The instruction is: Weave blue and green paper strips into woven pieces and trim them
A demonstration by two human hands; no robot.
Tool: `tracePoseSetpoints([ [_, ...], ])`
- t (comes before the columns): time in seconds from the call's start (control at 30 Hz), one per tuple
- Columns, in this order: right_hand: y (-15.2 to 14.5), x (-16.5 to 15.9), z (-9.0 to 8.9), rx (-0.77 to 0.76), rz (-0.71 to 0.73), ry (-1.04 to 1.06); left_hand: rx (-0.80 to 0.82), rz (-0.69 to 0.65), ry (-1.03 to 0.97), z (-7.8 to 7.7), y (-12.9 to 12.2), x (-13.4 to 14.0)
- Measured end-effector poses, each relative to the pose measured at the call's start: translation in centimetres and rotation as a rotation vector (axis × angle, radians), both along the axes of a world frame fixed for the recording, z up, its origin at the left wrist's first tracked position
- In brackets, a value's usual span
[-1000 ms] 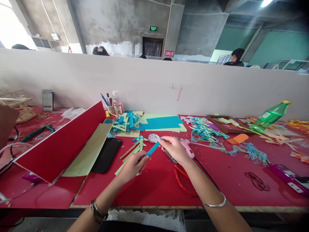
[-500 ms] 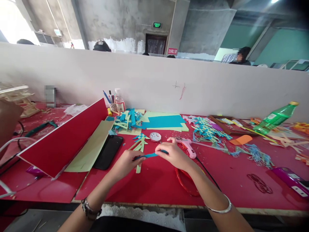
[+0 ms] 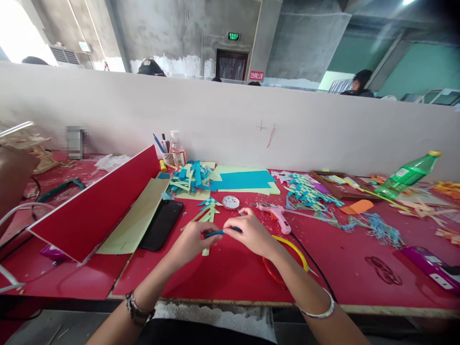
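My left hand (image 3: 194, 242) and my right hand (image 3: 249, 232) are close together above the red table, both pinching a narrow blue paper strip (image 3: 217, 232). The strip runs sideways between the fingertips, and its ends are partly hidden by the fingers. Just behind and below my left hand lies a piece of woven blue and pale green paper strips (image 3: 207, 215). A pink glue gun (image 3: 276, 214) rests on the table beyond my right hand. Under my right forearm are scissors-like red and yellow handles or loops (image 3: 293, 247), partly covered.
A black phone (image 3: 161, 225) and a red board (image 3: 97, 203) stand to the left. Paper strips (image 3: 192, 177) and blue paper (image 3: 244, 183) lie at the back. On the right are woven pieces (image 3: 309, 189), a green bottle (image 3: 409, 175) and a purple power strip (image 3: 431, 268).
My right hand has moved left toward my left hand, so less of the blue strip shows between them. More of the yellow loop is uncovered beside my right forearm.
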State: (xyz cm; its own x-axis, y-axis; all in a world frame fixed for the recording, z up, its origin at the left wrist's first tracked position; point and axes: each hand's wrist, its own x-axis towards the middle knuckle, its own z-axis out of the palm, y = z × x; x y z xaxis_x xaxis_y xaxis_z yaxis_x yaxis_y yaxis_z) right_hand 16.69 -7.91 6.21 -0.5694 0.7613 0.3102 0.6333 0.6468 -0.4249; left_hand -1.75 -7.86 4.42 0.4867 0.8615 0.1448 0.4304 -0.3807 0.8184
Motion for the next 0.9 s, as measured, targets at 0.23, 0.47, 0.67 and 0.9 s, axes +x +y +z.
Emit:
tracePoseSetpoints([
  [0.23, -0.28, -0.01, -0.08, -0.012, -0.129, 0.094, 0.013, 0.084, -0.055, -0.77, 0.02, 0.29],
  [0.47, -0.39, 0.41, 0.05, -0.041, -0.051, 0.127, -0.078, 0.084, -0.151, -0.52, 0.19, 0.15],
  [0.67, -0.42, 0.18, -0.23, -0.038, -0.094, 0.155, -0.132, 0.176, -0.239, -0.39, -0.33, 0.34],
  [0.9, -0.37, 0.17, 0.09, -0.083, -0.130, 0.179, -0.114, 0.194, -0.190, -0.07, -0.22, 0.04],
])
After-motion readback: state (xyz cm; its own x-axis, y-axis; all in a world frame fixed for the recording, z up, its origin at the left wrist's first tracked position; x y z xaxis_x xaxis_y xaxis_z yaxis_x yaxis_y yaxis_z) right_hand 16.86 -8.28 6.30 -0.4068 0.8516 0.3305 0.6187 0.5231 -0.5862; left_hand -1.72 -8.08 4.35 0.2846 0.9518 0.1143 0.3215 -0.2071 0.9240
